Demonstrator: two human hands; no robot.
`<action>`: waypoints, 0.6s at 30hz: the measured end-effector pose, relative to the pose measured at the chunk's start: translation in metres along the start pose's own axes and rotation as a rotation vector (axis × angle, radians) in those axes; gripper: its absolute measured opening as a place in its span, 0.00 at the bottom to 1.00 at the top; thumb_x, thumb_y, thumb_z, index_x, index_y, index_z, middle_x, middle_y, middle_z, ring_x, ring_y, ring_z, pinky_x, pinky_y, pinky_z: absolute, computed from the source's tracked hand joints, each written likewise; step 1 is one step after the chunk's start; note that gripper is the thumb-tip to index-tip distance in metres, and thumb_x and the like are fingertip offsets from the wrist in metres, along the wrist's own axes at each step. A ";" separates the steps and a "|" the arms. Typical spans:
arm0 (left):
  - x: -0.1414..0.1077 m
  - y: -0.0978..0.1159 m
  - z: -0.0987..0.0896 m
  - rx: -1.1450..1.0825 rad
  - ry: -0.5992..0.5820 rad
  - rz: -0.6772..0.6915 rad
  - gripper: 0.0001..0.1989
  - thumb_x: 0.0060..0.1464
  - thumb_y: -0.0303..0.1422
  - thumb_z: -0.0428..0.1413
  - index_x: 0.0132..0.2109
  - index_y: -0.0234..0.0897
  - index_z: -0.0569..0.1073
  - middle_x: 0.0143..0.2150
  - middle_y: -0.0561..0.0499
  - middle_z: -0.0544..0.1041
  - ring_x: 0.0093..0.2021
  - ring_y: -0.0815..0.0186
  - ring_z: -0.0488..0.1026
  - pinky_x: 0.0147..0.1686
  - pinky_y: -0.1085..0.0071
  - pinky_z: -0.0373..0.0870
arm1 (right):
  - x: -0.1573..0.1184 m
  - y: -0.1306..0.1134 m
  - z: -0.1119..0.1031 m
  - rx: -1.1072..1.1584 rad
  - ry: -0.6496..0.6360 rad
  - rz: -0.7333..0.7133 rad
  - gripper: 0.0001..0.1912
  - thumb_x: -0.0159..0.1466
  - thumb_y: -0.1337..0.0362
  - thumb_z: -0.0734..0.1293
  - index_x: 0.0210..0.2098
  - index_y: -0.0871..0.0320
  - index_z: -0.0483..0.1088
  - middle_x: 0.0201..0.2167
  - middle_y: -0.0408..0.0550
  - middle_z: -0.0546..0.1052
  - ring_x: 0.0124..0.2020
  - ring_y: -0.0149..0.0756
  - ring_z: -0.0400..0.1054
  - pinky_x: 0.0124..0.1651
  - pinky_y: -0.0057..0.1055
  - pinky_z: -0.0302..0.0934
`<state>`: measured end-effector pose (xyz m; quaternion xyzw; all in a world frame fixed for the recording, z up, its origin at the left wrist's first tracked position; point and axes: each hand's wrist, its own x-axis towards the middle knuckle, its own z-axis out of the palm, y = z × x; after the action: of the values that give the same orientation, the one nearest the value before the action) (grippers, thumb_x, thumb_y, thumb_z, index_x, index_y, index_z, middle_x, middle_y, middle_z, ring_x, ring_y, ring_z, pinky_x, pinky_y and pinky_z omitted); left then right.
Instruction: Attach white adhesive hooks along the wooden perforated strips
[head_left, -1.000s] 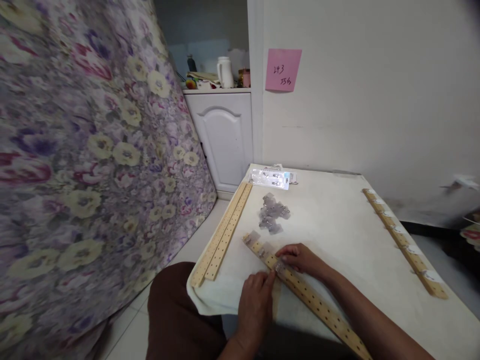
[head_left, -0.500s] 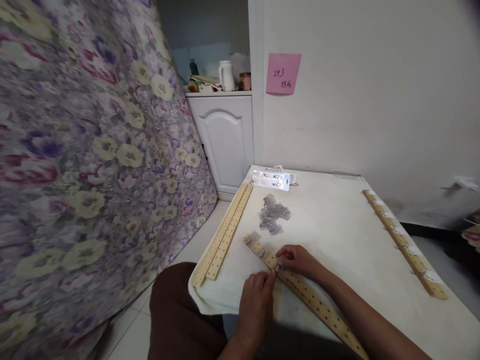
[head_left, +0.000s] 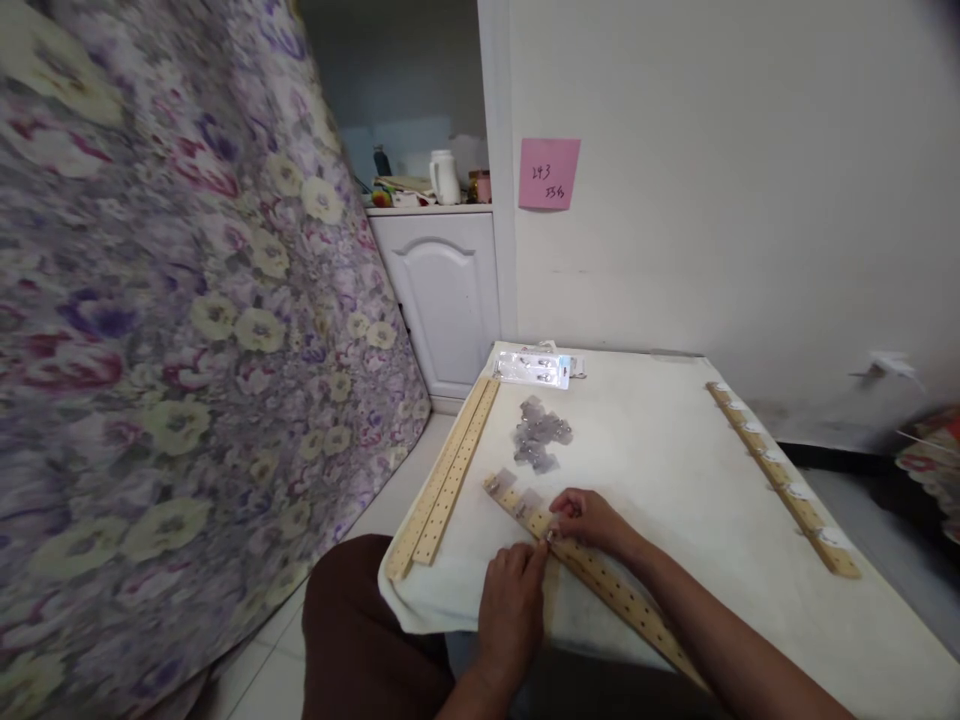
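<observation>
A perforated wooden strip (head_left: 630, 605) lies slantwise near the table's front edge, with small clear plastic pieces (head_left: 526, 503) on its far end. My left hand (head_left: 514, 595) rests at the strip's near side, its fingertips at a small shiny piece (head_left: 551, 537). From the right, my right hand (head_left: 585, 517) reaches over the strip, fingers bent together at the same piece. Beyond the strip is a loose pile of grey, clear plastic pieces with metal bits (head_left: 538, 435).
Two perforated strips (head_left: 454, 480) lie along the left table edge. A strip with several white pieces (head_left: 784, 480) lies on the right. Clear packaging (head_left: 532, 367) is at the back of the cloth-covered table (head_left: 630, 420). A floral curtain (head_left: 187, 350) hangs left.
The camera view has shifted slightly. My right hand's fingers have lifted a little from the small piece, while my left hand stays nearly in place.
</observation>
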<state>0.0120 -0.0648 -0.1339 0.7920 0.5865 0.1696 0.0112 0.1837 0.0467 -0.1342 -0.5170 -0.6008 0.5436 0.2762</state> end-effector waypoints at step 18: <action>-0.007 -0.005 0.007 -0.074 0.116 -0.019 0.18 0.51 0.18 0.47 0.45 0.40 0.71 0.42 0.51 0.71 0.41 0.61 0.66 0.42 0.64 0.64 | 0.041 -0.001 -0.014 -0.088 0.308 -0.019 0.14 0.56 0.61 0.64 0.42 0.57 0.65 0.21 0.35 0.66 0.17 0.27 0.63 0.22 0.26 0.57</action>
<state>0.0081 -0.0684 -0.1432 0.7741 0.5870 0.2369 0.0082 0.1825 0.0898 -0.1390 -0.6003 -0.5794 0.4282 0.3473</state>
